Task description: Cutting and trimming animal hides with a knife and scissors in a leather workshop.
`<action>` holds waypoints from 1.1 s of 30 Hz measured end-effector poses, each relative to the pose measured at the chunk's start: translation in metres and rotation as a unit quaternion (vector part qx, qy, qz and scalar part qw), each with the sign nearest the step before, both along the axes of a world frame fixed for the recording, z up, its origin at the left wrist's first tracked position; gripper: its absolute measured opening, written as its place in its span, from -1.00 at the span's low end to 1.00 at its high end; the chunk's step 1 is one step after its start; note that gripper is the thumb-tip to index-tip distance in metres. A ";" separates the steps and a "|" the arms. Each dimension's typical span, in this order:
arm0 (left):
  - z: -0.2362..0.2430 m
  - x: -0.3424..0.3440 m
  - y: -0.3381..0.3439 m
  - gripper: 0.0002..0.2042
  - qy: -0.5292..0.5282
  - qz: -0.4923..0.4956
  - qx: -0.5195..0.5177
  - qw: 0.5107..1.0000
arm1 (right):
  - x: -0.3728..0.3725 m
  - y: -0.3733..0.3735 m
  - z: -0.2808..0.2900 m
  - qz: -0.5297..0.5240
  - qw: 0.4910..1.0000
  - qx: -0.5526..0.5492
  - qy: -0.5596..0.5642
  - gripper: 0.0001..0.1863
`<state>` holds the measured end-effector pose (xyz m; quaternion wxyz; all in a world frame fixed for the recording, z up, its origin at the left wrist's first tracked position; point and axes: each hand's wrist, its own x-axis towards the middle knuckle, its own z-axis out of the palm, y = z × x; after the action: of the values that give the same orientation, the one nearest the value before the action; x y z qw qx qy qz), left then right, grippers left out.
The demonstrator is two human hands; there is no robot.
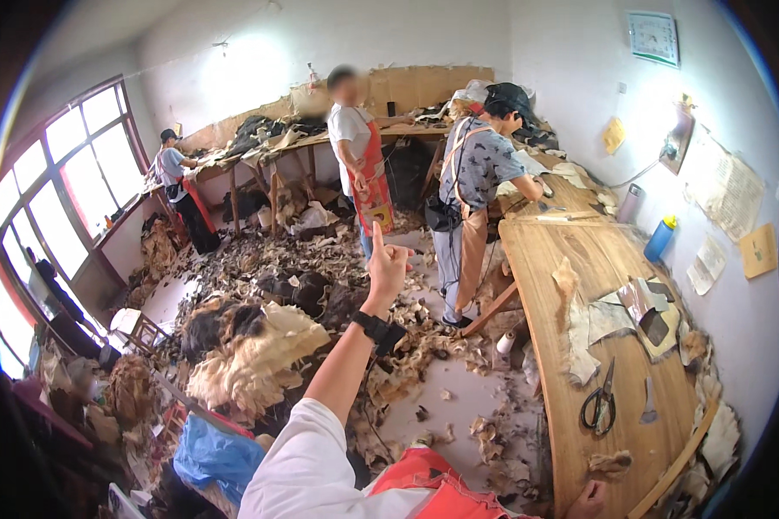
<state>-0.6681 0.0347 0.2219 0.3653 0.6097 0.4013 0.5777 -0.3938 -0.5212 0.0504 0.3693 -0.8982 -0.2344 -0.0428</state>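
Observation:
My left hand (pixel 391 266) is raised ahead of me with the index finger stretched upward and other fingers partly curled. It holds nothing, and a black watch (pixel 377 332) sits on its wrist. At the lower edge, only part of my right hand (pixel 587 500) shows by the wooden table's (pixel 541 294) near end. Its fingers are mostly hidden. A small brown fur scrap (pixel 610 465) lies just above it. Farther up the tabletop are black-handled scissors (pixel 599 405) and a flat grey tool (pixel 648 405). Fur strips (pixel 571 320) and pale leather pieces (pixel 610 318) lie beyond them.
A person in a patterned shirt (pixel 485 164) works at the table's far end. Another in a red apron (pixel 374 169) stands mid-room, and a third (pixel 175 173) works at the far left bench. Fur scraps (pixel 260 355) cover much of the floor. A blue bottle (pixel 660 238) stands by the wall.

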 end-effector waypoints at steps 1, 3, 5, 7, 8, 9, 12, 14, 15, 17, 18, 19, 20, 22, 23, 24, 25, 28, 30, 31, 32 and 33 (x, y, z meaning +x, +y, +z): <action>-0.002 0.002 -0.001 -0.17 -0.005 -0.012 0.003 1.000 | -0.001 -0.002 0.000 0.002 1.000 0.000 -0.002 -0.70; -0.003 0.005 -0.003 -0.16 0.003 -0.023 0.014 1.000 | -0.002 -0.004 0.000 0.001 1.000 0.000 -0.004 -0.70; -0.009 0.002 -0.005 -0.17 -0.004 -0.024 0.005 1.000 | -0.001 -0.002 0.001 -0.003 1.000 0.003 -0.006 -0.70; -0.013 0.000 -0.006 -0.19 -0.026 -0.027 0.005 0.999 | -0.002 0.001 0.002 -0.006 1.000 0.010 -0.007 -0.70; -0.014 0.000 -0.007 -0.19 -0.025 -0.025 0.005 0.999 | -0.003 0.000 0.002 -0.004 1.000 0.011 -0.006 -0.70; -0.016 0.001 -0.009 -0.20 -0.016 -0.028 0.012 0.999 | -0.003 0.000 0.002 -0.002 1.000 0.010 -0.005 -0.70; -0.016 0.010 -0.025 -0.22 -0.028 -0.053 0.005 0.998 | -0.002 -0.004 0.006 0.003 1.000 0.005 0.003 -0.70; -0.020 0.013 -0.043 -0.26 -0.023 -0.079 0.008 0.997 | -0.002 -0.004 0.008 0.006 1.000 0.001 0.008 -0.70; -0.026 0.015 -0.053 -0.36 -0.003 -0.073 0.012 0.997 | -0.002 -0.002 0.008 0.007 1.000 0.001 0.010 -0.70; -0.048 0.023 -0.075 -0.41 0.028 -0.093 0.007 0.995 | -0.001 -0.001 0.007 0.008 1.000 0.002 0.014 -0.70; -0.051 0.027 -0.090 -0.47 0.057 -0.117 0.002 0.992 | -0.001 -0.002 0.007 0.006 1.000 0.001 0.017 -0.70; -0.055 0.030 -0.109 -0.48 0.085 -0.155 -0.036 0.984 | -0.002 -0.002 0.006 0.003 1.000 0.000 0.020 -0.70; -0.051 0.036 -0.133 -0.50 0.112 -0.195 -0.074 0.971 | -0.001 -0.004 0.004 -0.005 1.000 0.001 0.021 -0.70; -0.098 0.037 -0.153 -0.54 0.068 -0.262 -0.094 0.958 | -0.002 0.000 0.002 0.003 1.000 0.005 0.026 -0.69; -0.104 0.042 -0.169 -0.56 0.081 -0.292 -0.102 0.948 | -0.001 -0.002 0.001 0.006 1.000 0.010 0.018 -0.69; -0.103 0.048 -0.187 -0.58 0.092 -0.325 -0.111 0.934 | -0.002 -0.007 0.004 0.003 1.000 0.014 0.009 -0.69; -0.107 0.054 -0.201 -0.58 0.093 -0.335 -0.112 0.931 | -0.005 -0.011 0.009 -0.007 1.000 0.012 0.009 -0.69; -0.113 0.041 -0.230 -0.61 0.085 -0.380 -0.208 0.897 | -0.006 0.004 0.018 0.005 0.999 0.025 0.036 -0.70; -0.111 0.038 -0.242 -0.62 0.083 -0.402 -0.232 0.882 | -0.005 0.002 0.017 0.001 0.999 0.004 0.053 -0.69; -0.107 0.036 -0.245 -0.60 0.062 -0.409 -0.244 0.877 | 0.000 -0.001 0.004 -0.002 0.999 0.005 0.054 -0.69; -0.106 0.039 -0.244 -0.60 0.064 -0.416 -0.243 0.874 | 0.007 -0.005 -0.016 -0.015 0.999 0.047 0.015 -0.75; -0.106 0.037 -0.245 -0.59 0.049 -0.403 -0.233 0.884 | 0.012 -0.007 -0.029 -0.020 0.996 0.086 -0.023 -0.77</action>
<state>-0.6307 -0.2100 0.1161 0.6781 0.6434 0.2615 0.2404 -0.3819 -0.5281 0.0218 0.4388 -0.8666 -0.2198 -0.0907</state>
